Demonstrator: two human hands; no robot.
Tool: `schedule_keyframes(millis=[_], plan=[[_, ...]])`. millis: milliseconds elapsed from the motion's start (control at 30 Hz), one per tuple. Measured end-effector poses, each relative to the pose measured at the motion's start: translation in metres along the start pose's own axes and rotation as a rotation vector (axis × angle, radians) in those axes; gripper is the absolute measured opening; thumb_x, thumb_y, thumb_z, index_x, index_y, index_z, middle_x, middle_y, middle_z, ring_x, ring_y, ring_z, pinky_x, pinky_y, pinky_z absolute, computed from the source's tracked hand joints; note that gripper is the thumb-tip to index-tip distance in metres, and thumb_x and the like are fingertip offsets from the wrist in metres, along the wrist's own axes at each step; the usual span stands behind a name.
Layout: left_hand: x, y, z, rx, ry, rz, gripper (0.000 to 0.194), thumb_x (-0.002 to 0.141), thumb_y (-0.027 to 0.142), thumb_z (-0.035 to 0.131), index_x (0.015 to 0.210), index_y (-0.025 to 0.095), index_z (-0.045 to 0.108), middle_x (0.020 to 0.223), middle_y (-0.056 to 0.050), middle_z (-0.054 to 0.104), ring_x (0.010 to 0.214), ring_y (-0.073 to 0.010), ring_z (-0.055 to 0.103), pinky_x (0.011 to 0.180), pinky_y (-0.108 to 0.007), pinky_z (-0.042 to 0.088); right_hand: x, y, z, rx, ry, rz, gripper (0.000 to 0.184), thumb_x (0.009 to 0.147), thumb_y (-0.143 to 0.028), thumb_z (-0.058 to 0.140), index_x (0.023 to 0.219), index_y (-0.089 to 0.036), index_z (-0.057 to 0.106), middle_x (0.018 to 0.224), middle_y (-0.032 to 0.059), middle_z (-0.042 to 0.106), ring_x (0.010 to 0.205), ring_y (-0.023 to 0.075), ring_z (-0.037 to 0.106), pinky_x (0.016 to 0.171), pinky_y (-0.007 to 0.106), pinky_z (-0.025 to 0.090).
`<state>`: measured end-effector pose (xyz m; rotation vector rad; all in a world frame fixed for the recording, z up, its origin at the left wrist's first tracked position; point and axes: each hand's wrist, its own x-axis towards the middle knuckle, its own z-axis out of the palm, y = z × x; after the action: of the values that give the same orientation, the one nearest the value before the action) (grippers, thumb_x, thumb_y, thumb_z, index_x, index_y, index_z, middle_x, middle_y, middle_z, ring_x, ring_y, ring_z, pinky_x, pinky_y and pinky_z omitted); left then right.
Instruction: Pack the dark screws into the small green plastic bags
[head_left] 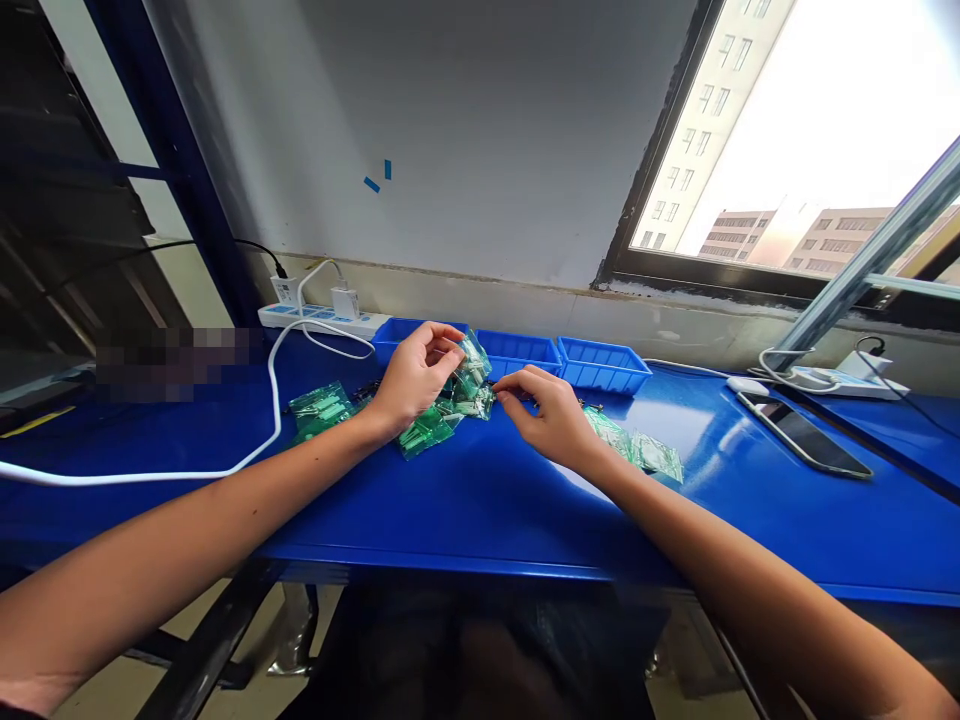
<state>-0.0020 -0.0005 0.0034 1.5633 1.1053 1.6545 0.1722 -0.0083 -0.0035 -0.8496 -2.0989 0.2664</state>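
Note:
My left hand (421, 378) pinches a small clear green plastic bag (472, 362) by its edge, raised above the blue table. Pale pieces show through the plastic. Close by on the right, my right hand (551, 412) has thumb and forefinger together at a tiny dark piece, too small to name. Beneath both hands lies a loose pile of similar green bags (426, 432). More green bags (321, 408) rest left of my left wrist, with small dark pieces (366, 390) beside them. Other filled bags (657, 456) lie partly behind my right forearm.
Blue plastic bins (606, 366) stand along the back of the blue table (480, 520). A white cable (274, 400) runs from a power strip (262, 316) at the left. On the right are a phone (806, 436) and another power strip (862, 378) near a slanted metal bar.

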Motion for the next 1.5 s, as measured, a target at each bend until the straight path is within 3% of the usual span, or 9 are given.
schedule_keyframes(millis=[200,367,533,700,900,1033,1200,1300,1500], plan=[[-0.016,-0.003,0.001,0.380,-0.282,0.438,0.015,0.081,0.022,0.054,0.094,0.018,0.060,0.083,-0.002,0.067,0.074,-0.0129,0.061,0.071,-0.024,0.049,0.005,0.002,0.004,0.539,-0.119,0.541,0.045,0.084,-0.053,0.040,0.070,-0.015,0.060,0.066,0.0031,0.060,0.066,0.0127,0.055,0.065,0.026,0.042],[-0.020,-0.004,0.002,0.506,-0.438,0.546,0.016,0.082,0.021,0.050,0.089,0.018,0.064,0.088,-0.003,0.069,0.083,-0.0150,0.061,0.080,-0.027,0.047,0.007,0.002,0.004,0.671,-0.102,0.615,0.023,0.071,-0.037,0.058,0.062,-0.015,0.056,0.056,-0.0016,0.055,0.056,0.0088,0.051,0.056,0.022,0.040],[-0.014,-0.002,0.003,0.440,-0.411,0.193,0.023,0.081,0.035,0.052,0.084,0.016,0.065,0.084,-0.004,0.068,0.077,-0.0172,0.059,0.070,-0.028,0.045,0.008,0.002,0.004,0.545,0.072,0.556,0.010,0.071,-0.025,0.055,0.073,-0.016,0.057,0.054,-0.0046,0.052,0.048,0.0080,0.051,0.050,0.022,0.040],[-0.004,-0.001,0.004,0.060,-0.312,-0.295,0.044,0.079,0.055,0.052,0.072,0.013,0.065,0.069,-0.006,0.064,0.061,-0.0144,0.054,0.054,-0.025,0.037,0.005,0.004,0.006,0.357,0.067,0.389,0.010,0.076,-0.021,0.050,0.082,-0.017,0.057,0.058,-0.0037,0.054,0.050,0.0096,0.054,0.051,0.023,0.041],[-0.004,0.006,0.005,-0.149,-0.234,-0.510,0.040,0.070,0.051,0.064,0.057,0.014,0.054,0.054,0.000,0.053,0.046,-0.0095,0.044,0.047,-0.023,0.030,-0.001,0.005,0.005,0.034,0.064,0.063,0.016,0.077,-0.015,0.049,0.085,-0.018,0.062,0.074,0.0009,0.056,0.064,0.0105,0.052,0.061,0.025,0.044],[-0.006,0.005,0.005,-0.111,-0.237,-0.416,0.023,0.064,0.032,0.071,0.064,0.014,0.057,0.052,0.004,0.048,0.045,-0.0073,0.041,0.047,-0.021,0.031,-0.001,0.004,0.004,-0.012,0.079,0.002,0.024,0.074,-0.008,0.046,0.086,-0.019,0.063,0.082,0.0023,0.053,0.067,0.0101,0.051,0.063,0.025,0.046],[-0.003,-0.002,0.004,-0.021,-0.212,-0.194,0.019,0.065,0.029,0.069,0.074,0.017,0.057,0.059,0.004,0.054,0.051,-0.0103,0.049,0.052,-0.023,0.041,-0.001,0.007,0.007,-0.002,0.081,0.111,0.016,0.074,-0.016,0.054,0.087,-0.018,0.064,0.087,0.0034,0.051,0.074,0.0119,0.053,0.071,0.029,0.048],[-0.005,0.000,0.003,0.148,-0.197,-0.015,0.010,0.068,0.024,0.065,0.073,0.017,0.060,0.064,0.001,0.058,0.059,-0.0125,0.054,0.059,-0.024,0.044,0.002,0.011,0.007,0.049,0.062,0.216,0.012,0.076,-0.027,0.057,0.076,-0.018,0.065,0.083,0.0034,0.053,0.080,0.0147,0.054,0.075,0.032,0.047],[-0.012,0.006,0.003,0.332,-0.210,0.172,0.008,0.068,0.014,0.059,0.069,0.019,0.065,0.082,-0.003,0.061,0.080,-0.0162,0.057,0.073,-0.026,0.048,0.008,0.009,0.004,0.535,0.009,0.644,0.043,0.084,-0.052,0.041,0.073,-0.016,0.062,0.085,0.0070,0.061,0.080,0.0165,0.056,0.063,0.028,0.045]])
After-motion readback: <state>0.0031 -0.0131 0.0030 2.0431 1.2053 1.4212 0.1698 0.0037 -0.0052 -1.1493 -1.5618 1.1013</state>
